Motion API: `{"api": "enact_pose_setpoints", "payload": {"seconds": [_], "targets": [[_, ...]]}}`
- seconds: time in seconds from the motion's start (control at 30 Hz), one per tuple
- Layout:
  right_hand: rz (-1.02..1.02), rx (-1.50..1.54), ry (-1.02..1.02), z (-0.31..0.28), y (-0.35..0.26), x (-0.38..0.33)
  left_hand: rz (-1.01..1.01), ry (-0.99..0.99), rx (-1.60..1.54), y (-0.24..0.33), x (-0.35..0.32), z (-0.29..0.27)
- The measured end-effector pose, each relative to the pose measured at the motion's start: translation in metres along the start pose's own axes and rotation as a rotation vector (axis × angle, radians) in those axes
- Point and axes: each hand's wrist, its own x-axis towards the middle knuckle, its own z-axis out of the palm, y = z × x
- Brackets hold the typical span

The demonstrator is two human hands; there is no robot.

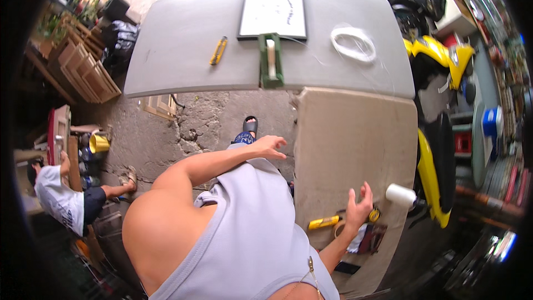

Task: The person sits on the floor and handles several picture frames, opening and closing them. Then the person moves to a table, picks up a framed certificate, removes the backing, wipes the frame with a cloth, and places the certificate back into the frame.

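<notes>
A: How do your hands stand?

B: Your right hand (pixel 360 208) is spread wide, thumb apart from the fingers, over the tan fabric-like tabletop (pixel 355 139); nothing shows in its grasp. Your left hand (pixel 271 147) hangs just beyond your light-grey sleeveless shirt (pixel 255 205), fingers loosely curved, with nothing visible in it either.

A: What lies nearest you?

B: A small round yellow-and-black case like a tape measure (pixel 375 214), just beside your right hand; I can't tell whether you touch it. Near that hand, a smooth white cylindrical roll (pixel 400 195) lies on its side at the tabletop's right edge.

A: How should they handle for you?

B: Expect the roll to be fairly light, firm, and perhaps slippery. Wrap your fingers around its middle, thumb opposite, because a nudge could set it rolling. The case looks stiff and compact; pinch it across its sides. Neither seems fragile.
</notes>
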Motion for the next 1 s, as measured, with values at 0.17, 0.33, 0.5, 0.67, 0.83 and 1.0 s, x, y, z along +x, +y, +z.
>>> {"api": "enact_pose_setpoints", "payload": {"seconds": [0.17,0.33,0.5,0.67,0.83,1.0], "targets": [[-0.265,0.129,-0.336,0.139,-0.151,0.123,-0.271,0.339,-0.137,-0.092,-0.052,-0.099],[-0.428,0.246,-0.469,0.288,-0.2,0.245,-0.507,0.938,-0.349,-0.16,-0.127,-0.15],[-0.596,-0.085,-0.489,0.356,-0.215,0.346,-0.913,1.239,-0.544,-0.18,-0.196,-0.119],[-0.632,-0.377,-0.593,0.423,-0.181,0.364,-1.283,1.404,-0.834,-0.152,-0.204,0.01],[-0.747,-0.426,-0.711,0.476,-0.194,0.3,-1.355,1.518,-1.058,-0.144,-0.113,0.161],[-0.732,-0.408,-0.747,0.495,-0.193,0.276,-1.315,1.471,-0.95,-0.141,-0.08,0.215]]}}
